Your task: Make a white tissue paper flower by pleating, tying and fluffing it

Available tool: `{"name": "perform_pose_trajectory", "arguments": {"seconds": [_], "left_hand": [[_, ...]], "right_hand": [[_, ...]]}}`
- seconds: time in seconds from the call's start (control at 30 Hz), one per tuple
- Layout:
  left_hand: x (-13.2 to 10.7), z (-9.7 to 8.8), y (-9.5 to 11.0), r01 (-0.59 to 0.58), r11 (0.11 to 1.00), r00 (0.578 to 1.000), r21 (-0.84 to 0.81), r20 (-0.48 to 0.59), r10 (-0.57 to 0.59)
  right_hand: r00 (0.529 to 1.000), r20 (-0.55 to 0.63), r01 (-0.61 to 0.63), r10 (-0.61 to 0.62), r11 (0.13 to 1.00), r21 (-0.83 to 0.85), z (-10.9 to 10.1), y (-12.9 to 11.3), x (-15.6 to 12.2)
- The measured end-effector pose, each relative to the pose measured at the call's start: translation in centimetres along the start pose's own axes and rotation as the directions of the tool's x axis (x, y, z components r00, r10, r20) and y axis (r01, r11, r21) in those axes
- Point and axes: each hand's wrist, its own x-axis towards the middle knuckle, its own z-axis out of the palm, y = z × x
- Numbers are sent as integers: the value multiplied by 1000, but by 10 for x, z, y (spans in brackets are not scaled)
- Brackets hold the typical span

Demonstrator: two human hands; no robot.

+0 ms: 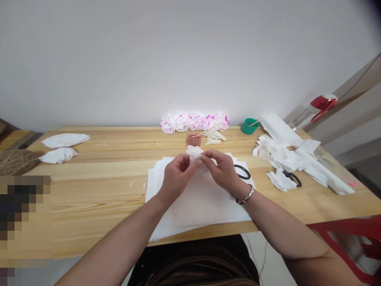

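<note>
A small, crumpled piece of thin white paper (195, 153) is gripped by both hands above the table. The fingers of my left hand (176, 176) are curled round its left and lower side. From the other side, my right hand (222, 169) pinches its edge between thumb and fingertips. Below them lies a stack of white paper sheets (199, 210). A black loop handle (243, 171) sticks out beside my right wrist; the rest of that tool is hidden behind the hand.
Pink-speckled white paper puffs (195, 121) line the wall behind a pinkish dish (193, 140) with a stick. White strips (214, 138), a green cup (249, 127), paper scraps (272, 153) and a red-lidded bottle (321, 103) are rightward. Folded white pieces (65, 140) and twine (18, 161) lie left.
</note>
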Motion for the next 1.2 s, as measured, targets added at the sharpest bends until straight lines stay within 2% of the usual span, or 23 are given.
{"name": "perform_pose_trajectory", "arguments": {"seconds": [0.1, 0.17, 0.23, 0.3, 0.37, 0.43, 0.53, 0.63, 0.73, 0.9, 1.03, 1.1, 1.2], "left_hand": [[1, 0, 1, 25, 999, 999, 48, -22, -24], [2, -1, 0, 22, 997, 999, 70, -27, -20], [4, -1, -2, 18, 999, 999, 45, -35, -16], [6, -2, -5, 21, 1000, 998, -10, -50, -22], [7, -2, -7, 34, 997, 998, -69, -56, -38], [7, -3, -9, 42, 995, 998, -93, -49, -47], [5, -3, -8, 1, 999, 1000, -37, -25, -2], [1, -3, -8, -78, 995, 997, 60, 20, 77], [-1, -3, -7, -108, 986, 993, 125, 60, 101], [2, -3, -7, -36, 999, 999, 36, 21, 35], [4, -2, -7, 14, 998, 1000, -61, 13, -14], [4, -1, -6, 42, 999, 999, -28, 35, -41], [2, 0, -5, 66, 990, 998, 124, 3, -67]], "right_hand": [[998, 32, 57, -56, 998, -33, 0, -2, -2], [999, 15, 41, -41, 999, -5, 0, 0, -1], [999, -22, -43, 45, 996, 77, -1, 3, 2], [983, -31, -173, 182, 965, 198, -3, 6, 6], [953, 0, -287, 302, 904, 318, -5, 8, 9], [935, 50, -341, 351, 852, 397, -6, 7, 11], [951, 98, -308, 293, 870, 386, -6, 4, 9], [974, 81, -225, 212, 950, 217, -3, 2, 5], [975, 47, -222, 217, 963, 154, -1, 4, 5], [951, -17, -287, 308, 902, 321, -2, 13, 11], [958, -16, -264, 285, 906, 330, -1, 13, 10], [971, -27, -223, 239, 935, 275, 0, 10, 8], [983, -26, -176, 184, 966, 188, 2, 8, 5]]}}
